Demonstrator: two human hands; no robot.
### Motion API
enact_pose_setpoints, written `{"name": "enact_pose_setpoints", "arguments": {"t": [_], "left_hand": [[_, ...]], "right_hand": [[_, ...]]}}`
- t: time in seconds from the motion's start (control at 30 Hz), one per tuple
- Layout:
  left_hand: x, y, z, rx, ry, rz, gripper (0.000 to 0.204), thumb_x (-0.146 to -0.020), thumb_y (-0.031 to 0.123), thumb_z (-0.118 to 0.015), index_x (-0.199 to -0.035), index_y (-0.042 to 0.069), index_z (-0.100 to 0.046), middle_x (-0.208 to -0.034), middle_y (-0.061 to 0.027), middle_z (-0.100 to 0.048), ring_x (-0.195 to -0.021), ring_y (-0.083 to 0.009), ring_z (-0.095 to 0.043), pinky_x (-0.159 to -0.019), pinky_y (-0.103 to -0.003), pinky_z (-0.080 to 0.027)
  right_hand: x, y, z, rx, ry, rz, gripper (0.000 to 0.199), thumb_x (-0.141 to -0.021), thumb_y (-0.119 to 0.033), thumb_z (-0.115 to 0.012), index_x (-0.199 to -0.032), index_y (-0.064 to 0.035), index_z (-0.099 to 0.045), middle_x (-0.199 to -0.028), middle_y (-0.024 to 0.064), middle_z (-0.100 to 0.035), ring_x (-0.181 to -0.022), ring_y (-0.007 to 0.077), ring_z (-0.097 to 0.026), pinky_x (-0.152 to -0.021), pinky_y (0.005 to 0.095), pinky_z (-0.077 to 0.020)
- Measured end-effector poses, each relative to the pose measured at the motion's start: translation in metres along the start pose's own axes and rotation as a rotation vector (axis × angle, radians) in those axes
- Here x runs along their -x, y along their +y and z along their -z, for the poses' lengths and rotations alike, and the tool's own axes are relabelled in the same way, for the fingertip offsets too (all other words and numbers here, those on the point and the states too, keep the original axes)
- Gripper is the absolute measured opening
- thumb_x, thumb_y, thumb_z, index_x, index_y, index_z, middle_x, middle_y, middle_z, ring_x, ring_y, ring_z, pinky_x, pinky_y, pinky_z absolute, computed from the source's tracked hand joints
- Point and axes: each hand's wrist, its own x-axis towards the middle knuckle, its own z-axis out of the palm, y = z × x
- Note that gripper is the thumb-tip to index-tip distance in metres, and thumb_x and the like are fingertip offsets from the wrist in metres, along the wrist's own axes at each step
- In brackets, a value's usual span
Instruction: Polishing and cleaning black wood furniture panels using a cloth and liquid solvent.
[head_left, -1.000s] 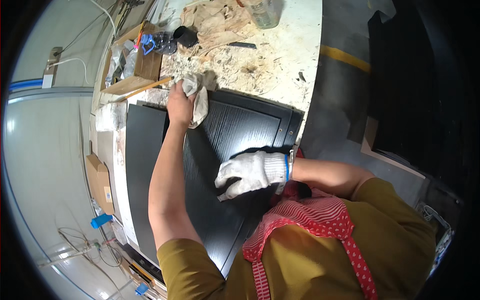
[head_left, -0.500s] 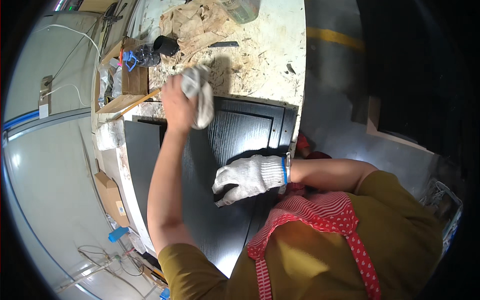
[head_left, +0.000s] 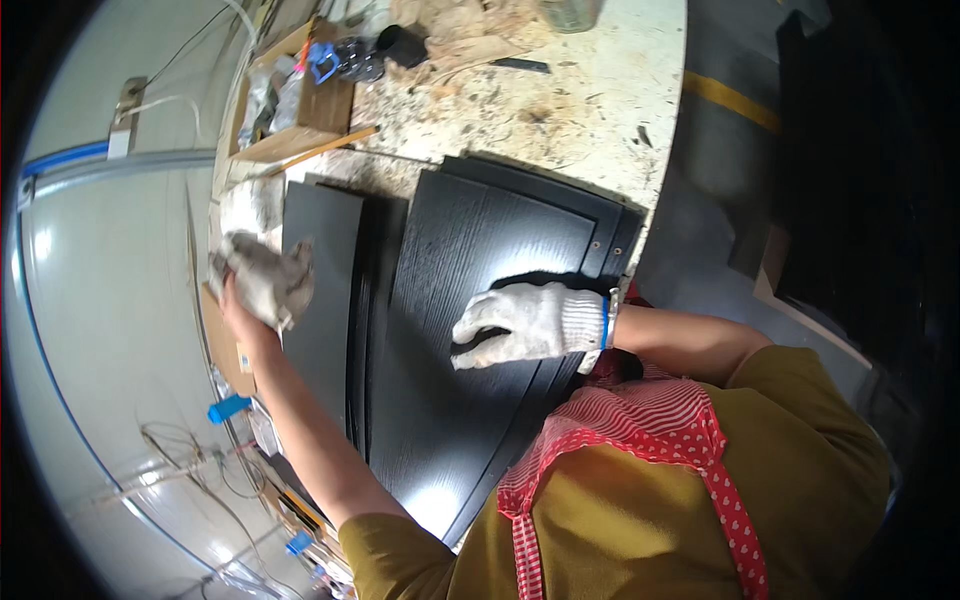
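My bare left hand (head_left: 248,322) grips a crumpled greyish-white rag (head_left: 268,275), held out past the left edge of the workbench. My right hand (head_left: 525,322) wears a white knitted glove with a blue-edged cuff. It hovers over or rests lightly on a black wood-grain panel (head_left: 480,230); contact cannot be made out. A gap shows between its thumb and its curved fingers, with nothing visible in it. Left of that panel lies a narrower dark board (head_left: 318,270), nearer the left hand.
Beyond the panels, the stained pale bench top (head_left: 600,110) carries a brown cloth (head_left: 470,25), a black cup-like piece (head_left: 402,46) and a dark strip (head_left: 520,65). An open box (head_left: 325,105) with plastic bottles stands far left. Floor with a yellow stripe (head_left: 732,98) lies right.
My left hand has swung left and nearer with the rag, from the far edge of the panels to beyond the bench's left side. The view has shifted; my gloved hand keeps nearly the same pose.
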Motion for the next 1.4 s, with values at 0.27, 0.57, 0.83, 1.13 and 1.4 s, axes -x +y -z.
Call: {"name": "enact_pose_setpoints", "arguments": {"t": [0.27, 0.57, 0.83, 1.13, 1.4], "left_hand": [[0.151, -0.022, 0.131, -0.158, 0.118, 0.266, 0.038, -0.103, 0.041, -0.053, -0.114, 0.006, -0.061, -0.095, -0.0117, -0.068, -0.092, -0.0271, -0.069, -0.072, -0.042, -0.058], [0.203, -0.091, 0.165, -0.835, -0.666, 0.683, 0.072, -0.076, 0.029, -0.091, -0.135, 0.002, -0.058, -0.111, -0.0120, -0.074, -0.103, -0.0215, -0.070, -0.093, -0.036, -0.053], [0.198, -0.110, 0.169, -0.679, -0.755, 0.622, 0.045, -0.081, 0.019, -0.087, -0.116, -0.001, -0.068, -0.099, -0.0072, -0.075, -0.089, -0.0161, -0.070, -0.085, -0.032, -0.055], [0.210, -0.123, 0.176, -0.753, -0.654, 0.233, 0.034, -0.086, 0.022, -0.082, -0.109, 0.001, -0.067, -0.097, -0.0092, -0.073, -0.089, -0.0179, -0.068, -0.084, -0.034, -0.053], [0.121, -0.007, 0.038, -0.419, -0.444, -0.404, 0.039, -0.090, 0.000, -0.057, -0.129, -0.002, -0.055, -0.115, -0.0148, -0.066, -0.106, -0.0258, -0.064, -0.096, -0.038, -0.049]], "right_hand": [[-0.003, 0.019, -0.004, 0.346, 0.103, 0.539, 0.038, -0.095, -0.026, -0.069, -0.121, 0.0014, -0.067, -0.118, 0.0174, -0.067, -0.112, 0.0281, -0.065, -0.100, 0.0338, -0.0517], [-0.001, -0.002, -0.006, -0.205, 0.104, -0.179, 0.045, -0.095, -0.029, -0.073, -0.127, 0.0011, -0.064, -0.120, 0.0108, -0.069, -0.115, 0.0180, -0.064, -0.100, 0.0296, -0.0512], [-0.005, -0.011, -0.020, -0.519, 0.319, -0.367, 0.046, -0.091, -0.032, -0.078, -0.122, 0.0004, -0.068, -0.113, 0.0098, -0.071, -0.097, 0.0119, -0.070, -0.083, 0.0240, -0.0578], [-0.003, -0.009, -0.021, -0.540, 0.364, -0.268, 0.055, -0.092, -0.037, -0.075, -0.129, 0.0020, -0.063, -0.121, 0.0106, -0.069, -0.111, 0.0177, -0.067, -0.087, 0.0279, -0.0571], [-0.010, -0.017, -0.055, 0.123, -0.003, -0.150, 0.070, -0.086, -0.066, -0.068, -0.119, -0.0050, -0.071, -0.124, 0.0143, -0.067, -0.120, 0.0295, -0.061, -0.104, 0.0344, -0.0476]]}}
